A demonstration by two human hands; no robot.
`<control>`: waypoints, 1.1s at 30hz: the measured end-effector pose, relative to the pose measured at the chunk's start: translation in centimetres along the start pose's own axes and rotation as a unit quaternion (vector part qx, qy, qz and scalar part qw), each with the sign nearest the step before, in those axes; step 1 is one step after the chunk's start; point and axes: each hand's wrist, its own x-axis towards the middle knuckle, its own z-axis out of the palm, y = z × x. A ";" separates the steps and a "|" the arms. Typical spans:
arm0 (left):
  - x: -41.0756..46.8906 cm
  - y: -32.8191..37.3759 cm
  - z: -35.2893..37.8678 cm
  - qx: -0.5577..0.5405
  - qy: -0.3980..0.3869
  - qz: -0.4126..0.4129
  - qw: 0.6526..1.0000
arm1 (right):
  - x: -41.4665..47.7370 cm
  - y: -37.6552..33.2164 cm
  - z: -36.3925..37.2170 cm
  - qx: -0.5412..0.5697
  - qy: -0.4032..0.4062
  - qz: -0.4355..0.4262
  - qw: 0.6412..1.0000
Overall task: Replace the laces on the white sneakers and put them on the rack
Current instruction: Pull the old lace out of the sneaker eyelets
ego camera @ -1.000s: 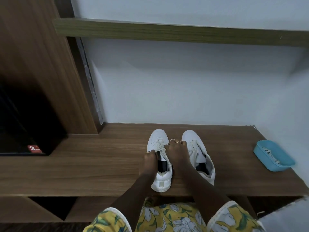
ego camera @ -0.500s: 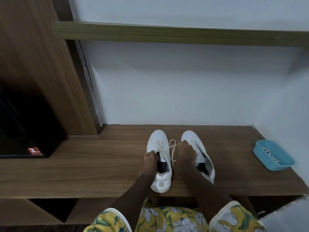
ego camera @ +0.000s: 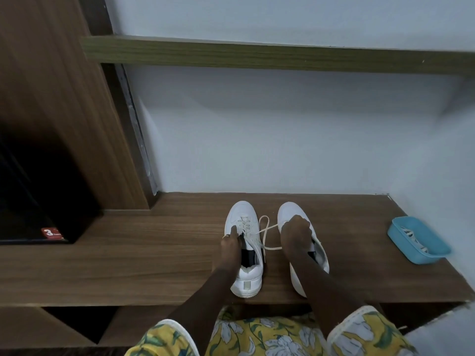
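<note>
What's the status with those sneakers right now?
Left hand holds left sneaker steady. Right hand grips its lace, looped out sideways. Right sneaker alongside, nothing in the way.

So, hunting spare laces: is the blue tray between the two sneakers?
No, the blue tray sits at the right end of the wooden shelf, clear of the right sneaker.

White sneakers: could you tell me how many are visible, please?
2. The left sneaker stands on the shelf, held by the left hand; the right sneaker sits beside it, partly under the right hand gripping a lace. None seem hidden.
</note>
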 end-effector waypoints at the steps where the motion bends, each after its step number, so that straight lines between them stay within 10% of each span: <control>1: 0.0 0.0 -0.1 0.030 -0.002 0.023 0.999 | 0.1 0.2 0.0 0.014 -0.007 0.005 1.000; 8: 0.6 1.1 -1.9 0.092 -0.002 0.070 0.993 | -1.1 -0.5 0.4 0.123 0.018 -0.210 0.970; 17: 1.4 1.6 -2.1 0.107 -0.005 0.071 0.992 | -3.9 -0.1 1.8 -0.073 0.018 -0.410 0.909; 33: 1.7 2.3 -2.4 -0.180 0.026 -0.162 0.970 | -4.7 -0.8 2.2 -0.149 -0.057 -0.388 0.908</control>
